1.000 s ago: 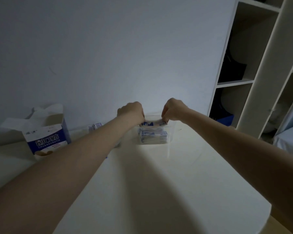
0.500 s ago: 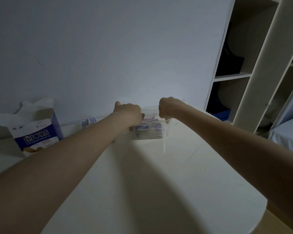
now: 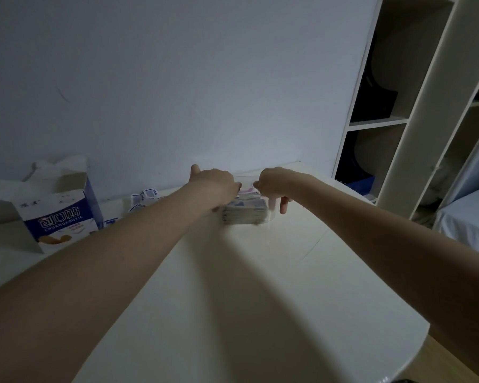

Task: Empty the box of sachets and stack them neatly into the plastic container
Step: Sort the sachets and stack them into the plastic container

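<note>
Head view: clear plastic container (image 3: 270, 214) sits on the white table (image 3: 260, 286) at about 12 o'clock, near the wall (image 3: 177, 78), holding a stack of blue-white sachets (image 3: 245, 212). Left hand (image 3: 215, 186) is on the container's left side, thumb up, fingers curled down onto the stack; exact pinch can't be told, blurred. Right hand (image 3: 274, 182) is on the container's right side, fingers curled at the top edge, one finger pointing down along the outer wall; whether it clamps the rim or a sachet can't be told. Opened blue-white sachet box (image 3: 60, 217) stands at 10 o'clock, flaps up, well apart from the container. Loose sachets (image 3: 144, 197) lie between box and container, partly hidden by the left forearm. Shelving unit (image 3: 398, 106) at 2 o'clock; bed corner (image 3: 470, 219) at 3 o'clock.
</note>
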### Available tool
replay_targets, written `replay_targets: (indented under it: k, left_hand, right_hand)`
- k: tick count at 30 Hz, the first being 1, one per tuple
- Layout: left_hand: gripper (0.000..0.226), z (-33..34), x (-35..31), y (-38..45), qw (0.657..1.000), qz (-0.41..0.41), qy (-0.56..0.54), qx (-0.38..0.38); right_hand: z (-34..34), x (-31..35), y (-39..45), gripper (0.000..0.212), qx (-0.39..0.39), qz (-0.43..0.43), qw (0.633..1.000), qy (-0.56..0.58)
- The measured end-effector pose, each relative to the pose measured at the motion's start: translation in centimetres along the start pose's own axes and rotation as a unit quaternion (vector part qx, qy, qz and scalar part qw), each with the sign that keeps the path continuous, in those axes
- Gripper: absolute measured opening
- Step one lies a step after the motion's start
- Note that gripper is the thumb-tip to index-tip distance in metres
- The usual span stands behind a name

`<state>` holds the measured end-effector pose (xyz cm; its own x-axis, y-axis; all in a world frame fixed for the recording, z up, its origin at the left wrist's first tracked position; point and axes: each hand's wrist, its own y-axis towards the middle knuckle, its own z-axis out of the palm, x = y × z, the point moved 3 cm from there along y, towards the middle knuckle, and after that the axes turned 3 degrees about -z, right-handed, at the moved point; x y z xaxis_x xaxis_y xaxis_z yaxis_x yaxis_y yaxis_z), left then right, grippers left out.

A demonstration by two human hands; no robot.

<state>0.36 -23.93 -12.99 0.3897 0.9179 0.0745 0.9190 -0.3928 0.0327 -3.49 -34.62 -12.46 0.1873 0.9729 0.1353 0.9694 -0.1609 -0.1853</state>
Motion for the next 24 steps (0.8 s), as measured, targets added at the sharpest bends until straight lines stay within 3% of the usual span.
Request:
replay_targets:
  k: [5, 7, 9, 11, 16, 19, 24]
  left_hand:
    - [0.037, -3.0, 2.2, -1.2, 0.983, 0.04, -0.007, -0.181]
    - [0.032, -3.0, 4.3, -1.8, 0.979, 0.043, -0.026, -0.199]
    - [0.03, -2.0, 6.5, -2.1, 0.986, 0.032, -0.031, -0.162]
    - [0.028, -0.5, 9.3, -2.9, 0.996, -0.001, -0.04, -0.078]
    - [0.039, 3.3, 14.9, -5.8, 0.996, -0.051, -0.058, 0.055]
    - [0.016, 5.1, 16.2, -6.8, 0.992, -0.033, -0.092, 0.085]
    - [0.015, 6.5, 16.9, -7.3, 0.985, 0.006, -0.153, 0.085]
  right_hand:
    - [-3.8, 1.6, -2.3, 0.033, -0.223, -0.044, 0.974, 0.002]
    - [-4.5, 3.8, -3.4, 0.028, -0.237, -0.103, 0.964, 0.068]
    - [-3.7, 6.2, -4.2, 0.024, -0.196, -0.165, 0.959, 0.119]
    - [-1.9, 9.1, -4.3, 0.023, -0.146, -0.208, 0.959, 0.129]
    - [3.7, 15.1, -2.2, 0.033, -0.081, -0.229, 0.967, 0.08]
    - [5.5, 17.1, 0.0, 0.033, -0.081, -0.229, 0.968, 0.06]
    - [7.8, 18.2, 2.5, 0.038, -0.104, -0.187, 0.977, 0.006]
